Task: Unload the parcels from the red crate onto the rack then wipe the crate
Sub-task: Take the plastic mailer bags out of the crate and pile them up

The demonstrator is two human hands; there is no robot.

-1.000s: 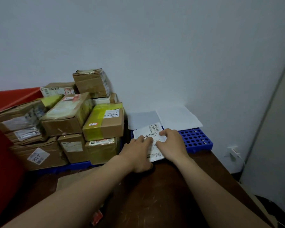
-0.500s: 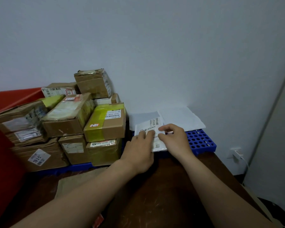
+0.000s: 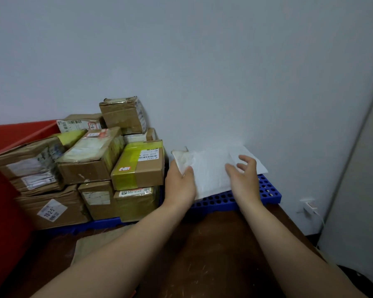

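A flat white parcel (image 3: 211,171) lies plain side up on the blue perforated rack (image 3: 269,191), against the wall. My left hand (image 3: 179,184) holds its crumpled left edge, thumb on top and fingers hidden beneath. Over the parcel's right part hovers my right hand (image 3: 243,178), fingers spread and loosely bent, holding nothing. A second white parcel (image 3: 257,163) sticks out from under it at the right. The red crate (image 3: 2,201) stands at the left edge, its inside hidden.
Several taped cardboard parcels (image 3: 95,168) are stacked on the rack's left part, touching the crate. A brown envelope (image 3: 95,244) lies on the dark wooden table (image 3: 213,254). A white plug (image 3: 308,205) sits in the wall low at the right.
The white parcel has been turned over, label side down, and shifted farther onto the rack. My right hand has let go of it and lifted; my left hand moved to its left edge.
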